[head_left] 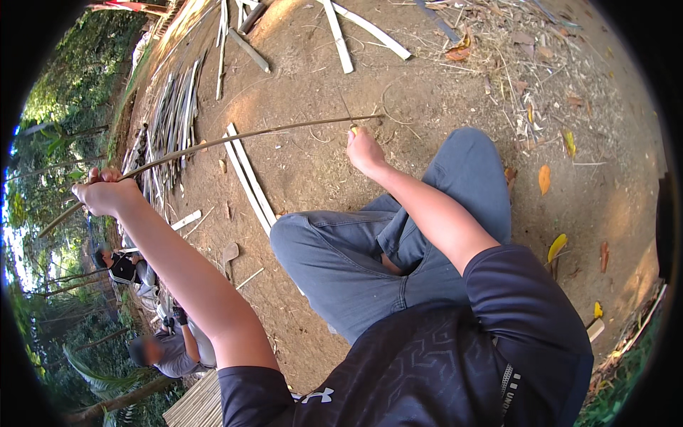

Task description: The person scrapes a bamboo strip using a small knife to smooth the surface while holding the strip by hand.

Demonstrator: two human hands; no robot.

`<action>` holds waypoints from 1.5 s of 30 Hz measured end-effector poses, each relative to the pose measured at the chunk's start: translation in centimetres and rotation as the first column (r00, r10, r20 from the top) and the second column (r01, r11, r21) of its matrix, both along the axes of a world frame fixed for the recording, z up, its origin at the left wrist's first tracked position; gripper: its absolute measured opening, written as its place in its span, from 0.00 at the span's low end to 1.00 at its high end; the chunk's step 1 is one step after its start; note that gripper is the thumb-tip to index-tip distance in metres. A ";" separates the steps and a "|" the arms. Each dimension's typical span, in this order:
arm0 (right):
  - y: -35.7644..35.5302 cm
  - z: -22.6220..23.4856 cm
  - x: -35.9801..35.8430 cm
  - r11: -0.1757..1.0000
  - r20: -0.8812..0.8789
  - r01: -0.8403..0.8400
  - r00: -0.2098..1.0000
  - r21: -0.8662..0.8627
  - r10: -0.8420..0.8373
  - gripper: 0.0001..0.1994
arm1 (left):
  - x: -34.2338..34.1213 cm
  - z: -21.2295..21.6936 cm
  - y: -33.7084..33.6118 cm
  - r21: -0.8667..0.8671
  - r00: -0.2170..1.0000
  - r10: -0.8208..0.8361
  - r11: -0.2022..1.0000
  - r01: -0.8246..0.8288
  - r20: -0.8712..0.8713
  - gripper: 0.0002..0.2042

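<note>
A long, thin brown stick stretches across the view, slightly bowed, from the far left to a tip in front of my right hand. My left hand, with the arm reaching out to the left, is closed round it near its left end. In my closed right hand is what looks like a knife with a narrow blade and a bit of yellow handle showing. The blade crosses the stick close to its right tip; whether they touch I cannot tell. My legs are folded on the dirt ground.
Two pale split strips lie beyond my left knee. A pile of thin sticks is at the left, with more strips at the top. Dry leaves and shavings litter the right. Two people sit at the lower left.
</note>
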State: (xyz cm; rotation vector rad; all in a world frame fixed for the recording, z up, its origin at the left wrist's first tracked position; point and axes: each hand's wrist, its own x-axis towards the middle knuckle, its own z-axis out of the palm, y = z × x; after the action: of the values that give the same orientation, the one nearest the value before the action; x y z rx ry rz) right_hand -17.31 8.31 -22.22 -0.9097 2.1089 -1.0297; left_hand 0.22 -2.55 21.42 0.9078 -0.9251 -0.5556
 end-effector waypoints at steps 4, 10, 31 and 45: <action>1.3 4.0 0.3 0.983 -0.026 -0.183 0.983 -0.015 0.183 0.19 | 1.7 -0.4 -1.3 -0.096 0.998 0.053 0.994 -0.055 -0.021 0.21; 0.7 4.5 0.0 0.987 -0.026 -0.162 0.986 0.005 0.162 0.20 | 0.7 0.1 -1.1 -0.091 0.998 0.052 0.994 -0.056 -0.042 0.20; 0.5 1.8 -3.2 0.996 -0.083 -0.090 0.992 0.030 0.092 0.18 | -1.5 0.6 -0.7 -0.095 0.998 -0.046 0.995 0.042 -0.039 0.20; -0.2 0.9 -3.7 0.984 -0.023 -0.121 0.992 0.129 0.124 0.18 | -0.1 0.2 -0.9 -0.078 0.997 -0.049 0.996 0.044 -0.065 0.18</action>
State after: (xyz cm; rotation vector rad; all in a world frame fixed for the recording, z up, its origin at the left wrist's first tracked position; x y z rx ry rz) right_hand -20.96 8.15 -21.34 -0.9843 2.0894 -0.8141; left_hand 0.13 -3.48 21.60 0.7961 -0.9027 -0.5830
